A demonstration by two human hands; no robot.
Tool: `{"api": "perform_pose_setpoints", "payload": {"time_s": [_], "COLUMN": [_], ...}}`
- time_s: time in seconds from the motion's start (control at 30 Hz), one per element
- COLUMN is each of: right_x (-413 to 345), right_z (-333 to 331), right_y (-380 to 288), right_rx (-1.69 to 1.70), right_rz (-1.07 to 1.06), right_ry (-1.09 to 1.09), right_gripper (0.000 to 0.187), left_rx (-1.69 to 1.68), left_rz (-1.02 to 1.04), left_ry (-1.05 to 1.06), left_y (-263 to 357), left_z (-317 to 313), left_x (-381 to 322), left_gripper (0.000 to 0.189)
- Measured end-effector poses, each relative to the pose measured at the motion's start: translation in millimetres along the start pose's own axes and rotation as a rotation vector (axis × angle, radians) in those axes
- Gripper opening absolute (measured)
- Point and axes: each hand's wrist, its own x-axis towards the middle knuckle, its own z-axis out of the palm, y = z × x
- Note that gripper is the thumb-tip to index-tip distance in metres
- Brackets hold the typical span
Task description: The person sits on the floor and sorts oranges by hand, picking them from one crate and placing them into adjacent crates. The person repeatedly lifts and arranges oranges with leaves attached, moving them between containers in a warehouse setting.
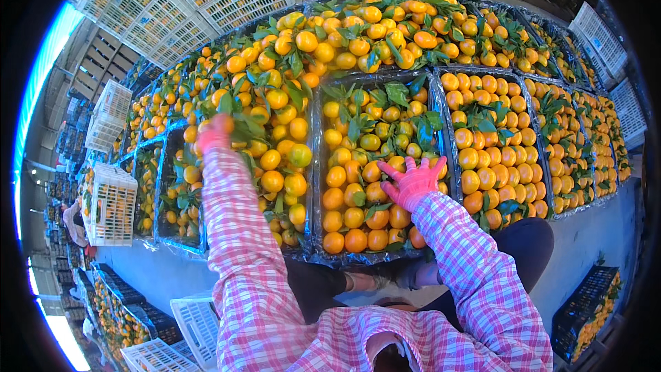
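My right hand (415,181), in a pink glove, rests with spread fingers over mandarins in the black, plastic-lined crate (317,206) before me. Neat rows of mandarins (355,240) fill the near part of that crate; greener mandarins with leaves (392,132) lie at its far side. Reaching over the loose heap of leafy mandarins (276,157) to the left is my left hand (214,134), also gloved in pink. It is blurred, with an orange patch and green leaves at its fingers, so whether it grips a fruit cannot be made out.
To the right, a lined crate holds mandarins in rows (498,175), with more crates beyond. Stacked white plastic crates (227,0) rise at the back left. Another white crate (111,204) stands left. Behind me are a black crate (583,310) and white crates (193,325).
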Motion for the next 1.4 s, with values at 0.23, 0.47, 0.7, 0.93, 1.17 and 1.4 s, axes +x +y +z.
{"api": "perform_pose_setpoints", "payload": {"time_s": [0.23,0.47,0.7,0.93,1.17,1.4], "right_x": [2,0,43,92,63,52], "right_z": [2,-6,85,156,121,76], "right_y": [3,1,22,44,17,20], "right_rx": [0.005,-0.047,-0.113,-0.677,-0.815,-0.187], "right_rz": [-0.027,-0.013,0.056,0.071,0.215,0.085], "right_ry": [0.005,0.013,0.121,1.022,0.122,0.002], "right_gripper": [0.054,0.055,0.083,0.06,0.083,0.072], "left_rx": [-1.574,-0.857,0.168,0.463,0.731,0.374], "left_rz": [0.292,0.144,0.648,0.723,0.941,1.084], "left_ry": [-0.915,-1.285,-0.948,-1.037,-1.167,-1.167], "left_y": [62,157,220,235,253,231], "left_z": [-144,91,225,226,235,238], "left_x": [-14,-190,-332,-347,-345,-309], "left_gripper": [0.055,0.041,0.053,0.06,0.039,0.044]}}
